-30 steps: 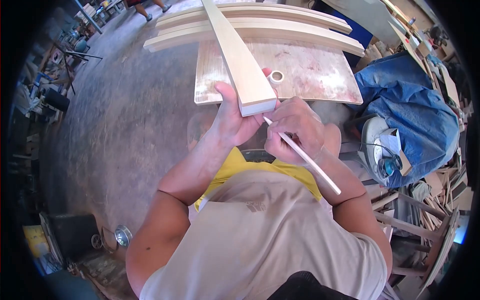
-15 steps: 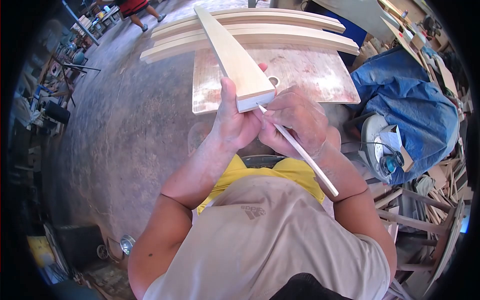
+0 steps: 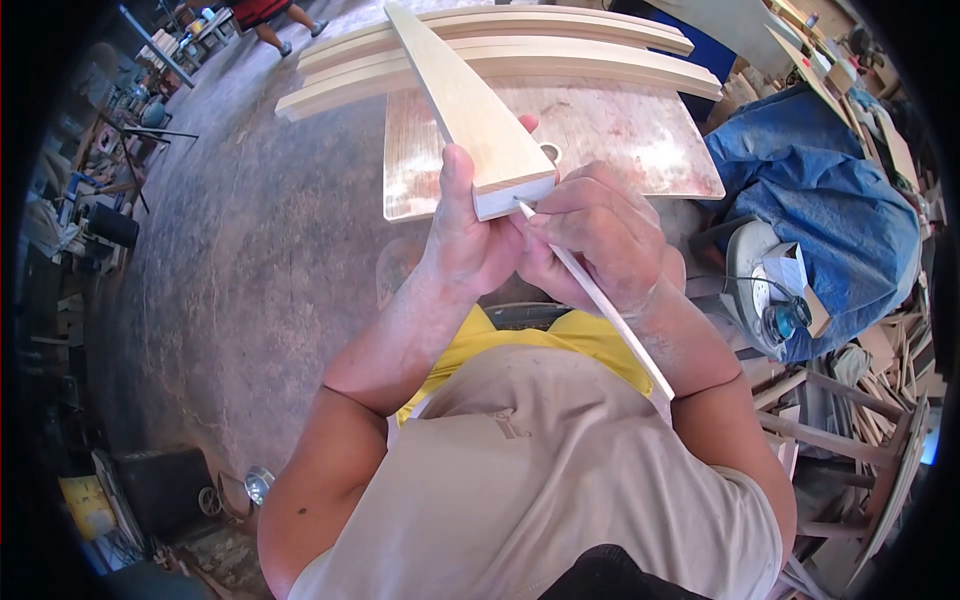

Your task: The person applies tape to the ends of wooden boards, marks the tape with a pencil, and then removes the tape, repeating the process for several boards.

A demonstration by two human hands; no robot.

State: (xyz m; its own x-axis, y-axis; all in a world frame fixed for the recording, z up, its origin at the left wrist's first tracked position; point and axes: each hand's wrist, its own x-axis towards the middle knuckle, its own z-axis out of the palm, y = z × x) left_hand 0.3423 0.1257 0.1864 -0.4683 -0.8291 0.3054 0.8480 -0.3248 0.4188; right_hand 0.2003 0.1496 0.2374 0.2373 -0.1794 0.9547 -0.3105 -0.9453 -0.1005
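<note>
Wooden board (image 3: 470, 115) slanting over worktable (image 3: 640, 140), near end clasped in left hand (image 3: 465, 230); right hand (image 3: 605, 235) pinching pencil-like stick (image 3: 605, 306), tip at end face (image 3: 497, 203). Board cuts across view of long planks (image 3: 600, 60) on worktable's far side; ring-shaped roll (image 3: 559, 152) beside board, part hidden. Blue tarp (image 3: 830, 190), power tool (image 3: 783, 320) at right. Worn workshop floor (image 3: 240, 250) at left. Shirt logo (image 3: 512, 425) creased, unreadable.

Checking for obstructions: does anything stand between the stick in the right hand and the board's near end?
Nothing visible: the stick in the right hand has its tip at the near end of the board.
</note>
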